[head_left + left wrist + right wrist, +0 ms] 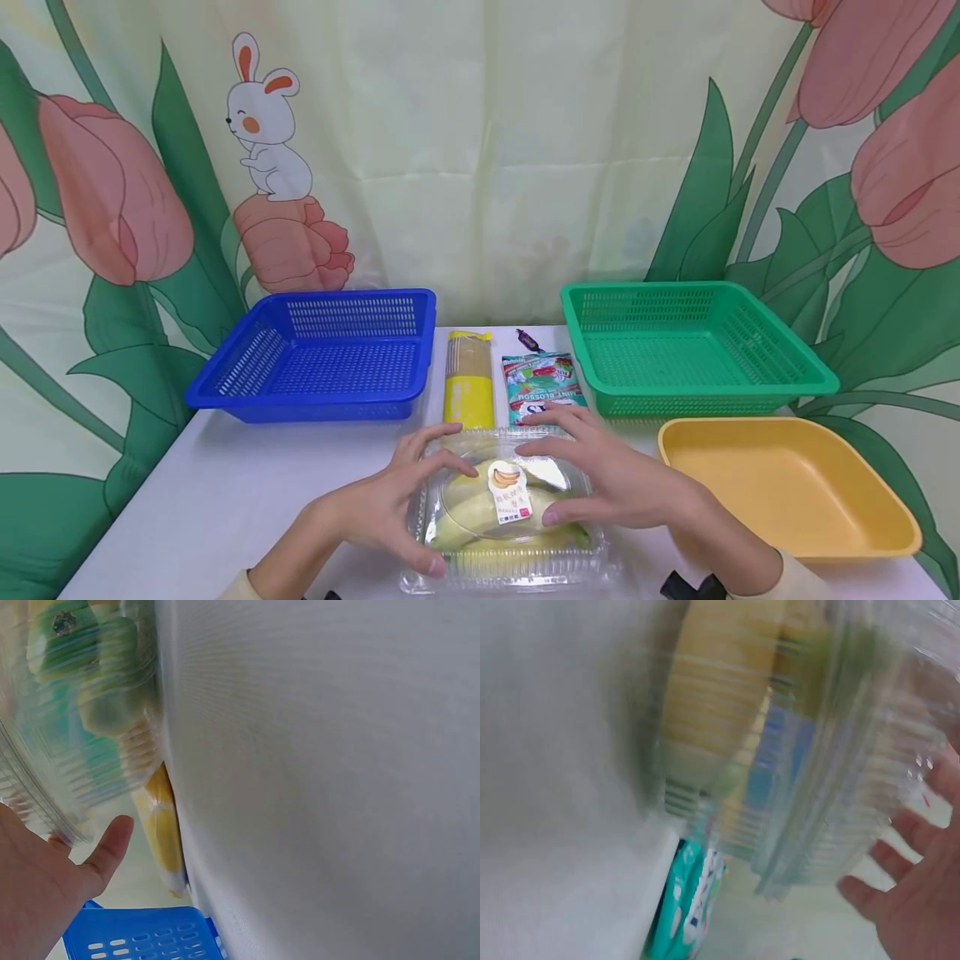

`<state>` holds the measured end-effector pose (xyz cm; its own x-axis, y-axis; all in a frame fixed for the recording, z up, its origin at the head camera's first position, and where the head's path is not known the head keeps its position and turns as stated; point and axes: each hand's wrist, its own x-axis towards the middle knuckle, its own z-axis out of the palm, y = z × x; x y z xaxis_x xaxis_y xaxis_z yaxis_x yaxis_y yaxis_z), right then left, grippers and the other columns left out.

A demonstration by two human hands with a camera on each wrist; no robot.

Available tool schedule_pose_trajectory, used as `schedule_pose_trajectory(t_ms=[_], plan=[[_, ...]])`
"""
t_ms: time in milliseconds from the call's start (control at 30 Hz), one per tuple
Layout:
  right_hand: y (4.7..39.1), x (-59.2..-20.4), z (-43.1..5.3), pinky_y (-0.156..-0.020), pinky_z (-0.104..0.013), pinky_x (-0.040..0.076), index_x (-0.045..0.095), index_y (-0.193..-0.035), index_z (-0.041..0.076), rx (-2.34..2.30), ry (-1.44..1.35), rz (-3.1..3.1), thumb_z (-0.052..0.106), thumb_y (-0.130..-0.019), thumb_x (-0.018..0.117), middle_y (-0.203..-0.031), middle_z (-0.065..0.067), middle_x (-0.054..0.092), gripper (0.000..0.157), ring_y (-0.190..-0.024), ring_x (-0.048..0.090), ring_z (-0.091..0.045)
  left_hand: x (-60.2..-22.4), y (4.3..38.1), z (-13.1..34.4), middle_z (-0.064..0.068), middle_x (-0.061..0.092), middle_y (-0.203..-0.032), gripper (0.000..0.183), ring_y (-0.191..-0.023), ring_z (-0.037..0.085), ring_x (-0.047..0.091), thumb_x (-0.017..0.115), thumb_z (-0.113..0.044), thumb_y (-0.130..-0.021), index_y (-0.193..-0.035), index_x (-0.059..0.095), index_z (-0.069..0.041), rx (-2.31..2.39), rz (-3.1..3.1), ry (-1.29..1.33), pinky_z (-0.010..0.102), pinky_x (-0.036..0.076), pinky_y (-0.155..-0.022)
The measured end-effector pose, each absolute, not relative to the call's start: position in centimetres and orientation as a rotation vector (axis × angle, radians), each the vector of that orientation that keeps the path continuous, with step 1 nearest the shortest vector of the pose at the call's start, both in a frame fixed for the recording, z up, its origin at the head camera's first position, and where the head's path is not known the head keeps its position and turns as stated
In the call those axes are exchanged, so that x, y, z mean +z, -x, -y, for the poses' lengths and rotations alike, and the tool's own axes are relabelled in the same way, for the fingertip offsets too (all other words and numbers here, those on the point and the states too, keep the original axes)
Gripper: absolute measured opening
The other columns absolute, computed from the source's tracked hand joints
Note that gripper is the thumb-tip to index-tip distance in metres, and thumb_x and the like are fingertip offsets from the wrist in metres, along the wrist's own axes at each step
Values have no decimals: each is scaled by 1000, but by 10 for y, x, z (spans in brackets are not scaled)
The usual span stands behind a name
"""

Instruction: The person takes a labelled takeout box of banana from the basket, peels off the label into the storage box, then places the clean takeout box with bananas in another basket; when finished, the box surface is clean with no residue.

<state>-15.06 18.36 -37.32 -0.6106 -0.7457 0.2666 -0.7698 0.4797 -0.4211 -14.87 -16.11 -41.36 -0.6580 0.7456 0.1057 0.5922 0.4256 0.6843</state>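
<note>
A clear plastic clamshell box (pixel 517 567) of bananas (pixel 465 518) sits at the table's near middle, a white sticker (pixel 512 493) with a banana picture on its lid. My left hand (pixel 386 504) is spread at the box's left side, fingers over the lid and thumb by the near left corner. From the other side my right hand (pixel 600 471) reaches over the lid with fingers apart. In the left wrist view, the left thumb (pixel 111 844) is extended beside the box rim. The right wrist view has the right fingers (pixel 892 859) loosely bent near the lid.
Behind the box lie a yellow pack of noodles (pixel 470 392), a teal candy bag (pixel 542 379) and a small dark wrapped candy (pixel 528 340). A blue basket (pixel 315 408) stands back left, a green basket (pixel 697 400) back right, a yellow tray (pixel 795 492) at right.
</note>
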Motion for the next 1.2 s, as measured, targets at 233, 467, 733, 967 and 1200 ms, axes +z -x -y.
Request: schedule_pose_trajectory(t_ms=[233,467,733,967,1200], plan=[[155,-378,-169,-105,-54,46,70,-126,38,851,-1475,2532,44,-86,82,-149,10,52,42,-142,35,-20,-413,148,161,-8,6,-168,88,-150,33,7,89,-59,-67,-143,48,-42,1042,-2475,-1173,76,31,-102],[158,-380,-162,-106,-60,43,76,-109,37,859,-1581,2464,37,-91,79,-139,8,60,19,-139,42,-30,-416,149,161,-5,8,-168,86,-149,36,9,89,-59,-68,-141,48,-42,1052,-2495,-1199,78,32,-99],[158,-386,-161,-109,-53,44,79,-97,35,810,-1675,2339,30,-92,77,-132,8,63,7,-138,45,-29,-414,147,160,-10,7,-167,85,-150,30,6,90,-60,-66,-139,49,-42,1051,-2473,-1161,75,30,-104],[157,-388,-160,-111,-52,42,75,-96,32,772,-1705,2325,29,-97,72,-133,9,63,5,-138,46,-31,-416,147,161,-7,8,-168,86,-150,32,7,90,-58,-67,-141,49,-39,1060,-2474,-1197,75,31,-102],[155,-388,-160,-110,-53,42,69,-96,32,740,-1692,2368,24,-99,70,-131,11,63,9,-138,46,-29,-419,147,161,-8,8,-168,85,-152,30,6,90,-57,-68,-141,49,-40,1072,-2469,-1179,76,31,-102]])
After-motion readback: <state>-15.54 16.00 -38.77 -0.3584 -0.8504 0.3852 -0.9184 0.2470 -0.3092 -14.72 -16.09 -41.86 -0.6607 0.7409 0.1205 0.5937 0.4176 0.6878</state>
